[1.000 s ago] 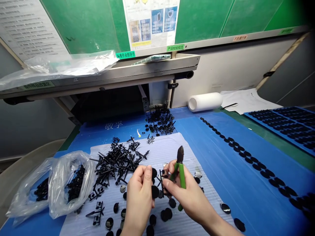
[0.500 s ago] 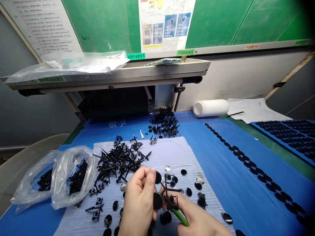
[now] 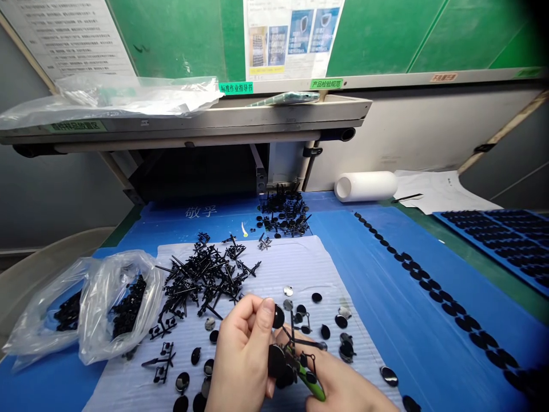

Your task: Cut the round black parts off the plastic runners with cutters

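My left hand (image 3: 242, 355) pinches a black plastic sprue with oval discs (image 3: 281, 343) between thumb and fingers, low in the head view. My right hand (image 3: 343, 386) grips green-handled cutters (image 3: 311, 382), whose jaws meet the sprue just under the left thumb. Both hands hover over a pale corrugated sheet (image 3: 274, 269) scattered with several loose black oval discs (image 3: 316, 297). A heap of cut black sprue pieces (image 3: 206, 277) lies just beyond the left hand.
Two clear bags of black parts (image 3: 115, 306) sit at the left. More sprues (image 3: 283, 213) lie by the shelf, a white roll (image 3: 365, 186) behind. A row of discs (image 3: 412, 269) crosses the blue mat; a blue tray (image 3: 506, 234) stands at right.
My right hand dropped from holding the cutters upright to bringing them low against the sprue. The left hand kept its hold and shifted slightly down.
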Motion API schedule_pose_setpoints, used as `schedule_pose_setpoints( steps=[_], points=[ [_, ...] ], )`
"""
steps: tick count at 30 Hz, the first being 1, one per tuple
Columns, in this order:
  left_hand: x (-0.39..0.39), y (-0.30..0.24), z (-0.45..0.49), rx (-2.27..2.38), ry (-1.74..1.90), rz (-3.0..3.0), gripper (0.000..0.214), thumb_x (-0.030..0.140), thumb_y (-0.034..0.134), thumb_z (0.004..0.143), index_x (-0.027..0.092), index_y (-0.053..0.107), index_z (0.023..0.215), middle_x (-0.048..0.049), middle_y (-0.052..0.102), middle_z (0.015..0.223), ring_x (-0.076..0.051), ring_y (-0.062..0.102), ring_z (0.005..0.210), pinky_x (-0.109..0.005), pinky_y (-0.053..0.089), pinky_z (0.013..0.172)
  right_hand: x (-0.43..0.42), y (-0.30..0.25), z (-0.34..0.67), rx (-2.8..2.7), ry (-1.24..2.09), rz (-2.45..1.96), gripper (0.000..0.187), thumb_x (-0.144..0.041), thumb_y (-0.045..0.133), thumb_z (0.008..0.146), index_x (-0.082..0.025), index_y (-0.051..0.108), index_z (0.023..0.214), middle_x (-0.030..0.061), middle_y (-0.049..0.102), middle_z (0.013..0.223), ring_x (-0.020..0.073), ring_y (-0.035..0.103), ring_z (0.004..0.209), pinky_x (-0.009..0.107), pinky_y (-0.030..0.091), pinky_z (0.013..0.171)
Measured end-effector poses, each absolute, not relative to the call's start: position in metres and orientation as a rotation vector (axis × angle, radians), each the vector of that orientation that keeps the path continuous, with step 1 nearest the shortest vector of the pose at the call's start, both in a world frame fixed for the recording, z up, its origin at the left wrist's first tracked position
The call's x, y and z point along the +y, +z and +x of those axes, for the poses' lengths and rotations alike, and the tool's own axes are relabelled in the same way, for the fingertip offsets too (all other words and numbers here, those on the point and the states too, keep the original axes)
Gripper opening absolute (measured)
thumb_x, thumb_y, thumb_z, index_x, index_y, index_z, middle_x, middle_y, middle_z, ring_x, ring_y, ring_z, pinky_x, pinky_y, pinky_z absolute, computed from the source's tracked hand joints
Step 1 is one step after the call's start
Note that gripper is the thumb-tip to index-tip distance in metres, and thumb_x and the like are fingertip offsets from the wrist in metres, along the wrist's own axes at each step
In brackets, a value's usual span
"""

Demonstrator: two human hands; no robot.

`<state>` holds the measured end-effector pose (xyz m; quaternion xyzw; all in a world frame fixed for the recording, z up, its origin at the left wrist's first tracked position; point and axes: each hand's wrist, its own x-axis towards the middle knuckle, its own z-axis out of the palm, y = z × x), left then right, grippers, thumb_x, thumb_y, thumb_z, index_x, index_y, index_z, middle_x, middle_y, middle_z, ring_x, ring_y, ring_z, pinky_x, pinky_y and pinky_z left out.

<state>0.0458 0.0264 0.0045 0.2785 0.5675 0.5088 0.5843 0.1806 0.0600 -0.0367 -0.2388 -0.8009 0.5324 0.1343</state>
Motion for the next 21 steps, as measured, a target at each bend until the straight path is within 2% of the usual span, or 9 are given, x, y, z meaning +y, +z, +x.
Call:
schedule_pose_setpoints(
  steps=[5, 14, 21],
  points=[
    [0.026, 0.004, 0.046, 1.322, 1.184, 0.641, 0.034, 0.049, 0.047, 0.074, 0.018, 0.038, 0.062, 0.0103, 0.033, 0.037, 0.0, 0.023, 0.023, -0.01, 0.015, 0.023, 0.059, -0.041, 0.182, -2.296, 1.574, -0.648, 0.06, -0.012, 0.038, 0.046, -0.016, 0.052, 0.105, 0.008, 0.051, 0.107, 0.0278, 0.041, 0.106, 0.04, 0.03, 0.092],
    [0.025, 0.002, 0.051, 1.303, 1.179, 0.618, 0.034, 0.048, 0.049, 0.073, 0.018, 0.039, 0.06, 0.0106, 0.033, 0.038, 0.0, 0.023, 0.022, -0.01, 0.014, 0.022, 0.059, -0.048, 0.182, -2.268, 1.551, -0.547, 0.065, -0.009, 0.038, 0.047, -0.015, 0.047, 0.111, 0.0074, 0.052, 0.109, 0.0266, 0.042, 0.106, 0.035, 0.031, 0.092],
    [0.022, 0.007, 0.051, 1.319, 1.147, 0.608, 0.035, 0.049, 0.049, 0.072, 0.019, 0.038, 0.059, 0.0092, 0.034, 0.04, 0.0, 0.024, 0.023, -0.011, 0.016, 0.022, 0.06, -0.044, 0.177, -2.3, 1.564, -0.532, 0.063, -0.009, 0.039, 0.051, -0.016, 0.044, 0.114, 0.0076, 0.052, 0.108, 0.0261, 0.046, 0.102, 0.033, 0.038, 0.085]
  ],
)
